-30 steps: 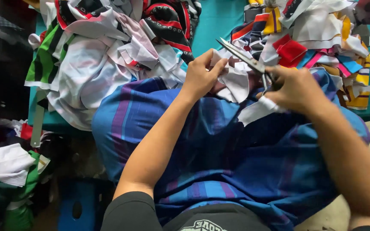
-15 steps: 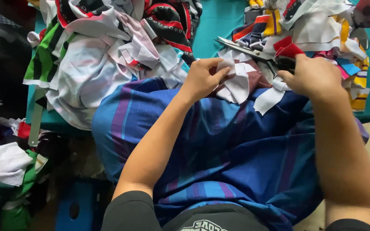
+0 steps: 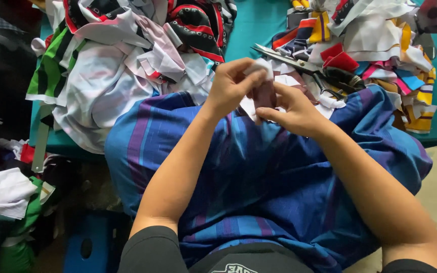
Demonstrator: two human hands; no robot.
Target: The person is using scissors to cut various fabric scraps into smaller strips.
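Note:
My left hand (image 3: 231,86) and my right hand (image 3: 290,108) meet over my lap, both pinching a small white fabric piece (image 3: 260,68). The piece is held up between the fingertips of both hands, partly hidden by them. A pair of scissors (image 3: 299,64) lies on the scrap pile just beyond my right hand, with nothing gripping it. A blue and purple striped cloth (image 3: 259,182) covers my lap under both forearms.
A teal table (image 3: 259,23) carries a heap of white, green and red-black fabric (image 3: 122,55) on the left and colourful scraps (image 3: 380,45) on the right. More cloth (image 3: 3,194) lies on the floor at left, next to a blue stool (image 3: 84,247).
My right hand put the scissors down on the scrap pile and came back to the white piece. Both hands now hold that piece together.

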